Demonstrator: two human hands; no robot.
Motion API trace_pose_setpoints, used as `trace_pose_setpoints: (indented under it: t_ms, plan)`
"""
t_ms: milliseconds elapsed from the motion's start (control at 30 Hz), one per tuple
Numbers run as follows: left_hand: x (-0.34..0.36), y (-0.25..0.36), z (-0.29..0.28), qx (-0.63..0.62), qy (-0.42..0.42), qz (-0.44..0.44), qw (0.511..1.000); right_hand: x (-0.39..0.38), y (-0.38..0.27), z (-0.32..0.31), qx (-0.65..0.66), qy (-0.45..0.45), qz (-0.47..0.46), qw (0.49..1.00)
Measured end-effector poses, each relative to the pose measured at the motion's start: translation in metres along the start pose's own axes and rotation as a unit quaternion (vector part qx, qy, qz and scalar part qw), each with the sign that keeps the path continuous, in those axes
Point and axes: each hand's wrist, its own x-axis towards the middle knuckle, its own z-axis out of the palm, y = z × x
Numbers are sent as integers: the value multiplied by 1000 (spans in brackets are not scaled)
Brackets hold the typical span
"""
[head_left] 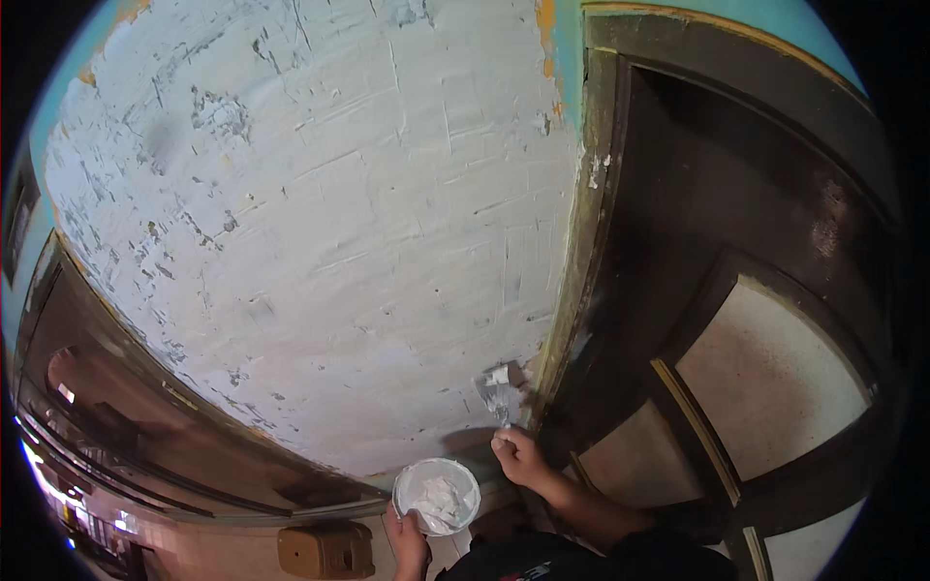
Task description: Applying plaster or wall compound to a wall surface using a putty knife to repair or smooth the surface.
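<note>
My left hand (410, 544) grips the rim of a round white tub (411, 477), its thumb over the near edge. Inside the tub lies a heap of white putty (440, 502). To the right of it, my right hand (520, 457) is closed round the handle of a putty knife (497, 392). The blade points up at the low right part of the wall (368, 223), close to the door frame, with white putty on it. Whether the blade touches the wall I cannot tell. White filler covers most of this wall, with grey pits and scratches showing.
A dark door (736, 184) with pale panels stands on the right, its worn frame (572, 320) bordering the wall. Another dark wooden frame (126, 329) runs down the left. A brown plastic stool (325, 550) stands on the tiled floor at lower left.
</note>
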Motion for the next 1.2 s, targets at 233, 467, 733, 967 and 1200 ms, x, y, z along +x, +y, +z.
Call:
trace_pose_setpoints:
  t_ms: [233, 467, 733, 967, 1200]
  plan:
    - [-9, 5, 20, 18, -4, -30, 999, 102, -63, -27, -26, 21, -44, 998]
    - [-10, -4, 17, 10, -7, -1, 1000, -23, 23, -33, -47, 8, 80, 996]
    - [-14, 1, 24, 28, 0, -29, 999, 69, -24, -44, -42, 34, -61, 997]
    - [-19, 8, 29, 15, 19, -3, 1000, -94, 110, -31, -14, -67, 204, 977]
    - [-35, -1, 3, -27, 41, -23, 999, -131, 125, -25, 64, -148, 276, 947]
